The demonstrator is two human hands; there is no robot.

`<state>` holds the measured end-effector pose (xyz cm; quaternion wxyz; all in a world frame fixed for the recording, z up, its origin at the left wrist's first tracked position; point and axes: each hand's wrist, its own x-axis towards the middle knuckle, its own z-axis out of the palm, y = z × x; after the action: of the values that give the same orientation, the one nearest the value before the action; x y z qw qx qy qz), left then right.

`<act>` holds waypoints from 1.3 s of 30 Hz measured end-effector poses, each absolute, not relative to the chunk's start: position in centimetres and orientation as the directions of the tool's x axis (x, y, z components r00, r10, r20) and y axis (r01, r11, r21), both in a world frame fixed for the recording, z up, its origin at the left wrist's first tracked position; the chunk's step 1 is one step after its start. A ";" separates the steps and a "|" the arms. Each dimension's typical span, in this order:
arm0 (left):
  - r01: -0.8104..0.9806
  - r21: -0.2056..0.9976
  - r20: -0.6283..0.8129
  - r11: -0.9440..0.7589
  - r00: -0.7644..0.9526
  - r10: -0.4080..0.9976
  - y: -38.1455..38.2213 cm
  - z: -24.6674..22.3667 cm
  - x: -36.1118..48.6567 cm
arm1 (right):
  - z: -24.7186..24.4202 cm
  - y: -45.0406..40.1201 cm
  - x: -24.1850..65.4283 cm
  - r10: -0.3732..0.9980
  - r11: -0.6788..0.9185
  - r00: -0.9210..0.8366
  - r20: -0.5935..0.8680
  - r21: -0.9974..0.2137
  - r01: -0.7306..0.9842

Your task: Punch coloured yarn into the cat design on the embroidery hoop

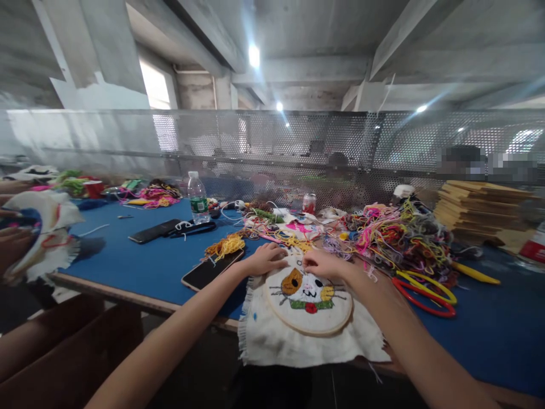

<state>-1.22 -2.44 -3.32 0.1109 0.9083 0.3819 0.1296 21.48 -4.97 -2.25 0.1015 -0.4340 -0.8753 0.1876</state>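
Observation:
A white cloth with frayed edges hangs over the table's front edge, stretched in a round embroidery hoop. Stitched on it is a cat face with brown and yellow patches, a green collar and a red flower. My left hand rests on the upper left of the hoop, fingers extended flat. At the top of the cat's head, the fingers of my right hand are pinched together against the cloth. Whatever is between them, if anything, is too small to make out.
Tangled yarn and red-handled scissors lie to the right, before stacked tan packets. A phone with yellow yarn, another phone and a bottle are left. Another person's hands hold a hoop.

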 end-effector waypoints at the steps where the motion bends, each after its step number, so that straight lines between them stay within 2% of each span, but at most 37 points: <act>1: 0.659 0.287 0.148 -0.695 0.687 0.712 -2.4 -3.4 -1.2 | -2.2 -5.0 21.5 0.802 0.551 -0.597 0.014 -0.406 0.729; 5: 0.667 0.267 0.143 -0.695 0.686 0.713 -2.1 -3.5 -1.2 | -1.9 -4.9 21.9 0.820 0.503 -0.573 0.007 -0.488 0.713; 9: 0.681 0.267 0.132 -0.682 0.675 0.726 -2.1 -3.5 -1.1 | -1.5 -4.9 22.8 0.875 0.335 -0.480 -0.065 -0.636 0.696; 11: 0.687 0.269 0.123 -0.675 0.671 0.732 -2.1 -3.4 -1.0 | -1.2 -4.9 23.6 0.922 0.249 -0.381 -0.072 -0.644 0.723; 17: 0.697 0.286 0.107 -0.657 0.658 0.745 -1.9 -3.6 -1.0 | 0.0 -4.0 28.5 0.998 0.058 -0.034 0.055 -0.523 0.851; 21: 0.706 0.284 0.108 -0.648 0.648 0.754 -1.6 -4.0 -1.0 | 0.5 -3.7 31.6 0.919 -0.232 0.324 0.224 -0.354 0.906; 23: 0.705 0.285 0.087 -0.650 0.656 0.750 -1.2 -4.1 -0.9 | 0.6 -3.8 32.4 0.878 -0.317 0.391 0.278 -0.276 0.908; 28: 0.595 0.349 0.044 -0.724 0.761 0.647 0.9 -2.6 -0.4 | 0.3 -3.9 31.8 0.873 -0.245 0.305 0.381 -0.198 0.949; 31: 0.556 0.410 0.019 -0.723 0.788 0.616 2.0 -1.6 0.1 | -0.2 -3.5 30.7 0.916 -0.075 0.140 0.375 -0.182 0.980; 34: 0.532 0.521 0.100 -0.667 0.738 0.667 2.2 -1.6 0.0 | -0.9 -3.2 29.7 0.937 0.068 -0.003 0.349 -0.173 0.983; 39: 0.492 0.604 0.154 -0.627 0.700 0.697 1.4 -2.5 -0.5 | -1.4 -3.3 29.3 0.965 0.041 -0.002 0.262 -0.145 0.989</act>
<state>-0.54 1.37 -2.54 0.2698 0.8816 0.3372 0.1903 29.30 -3.33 -1.38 0.1459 -0.6913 -0.7066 -0.0403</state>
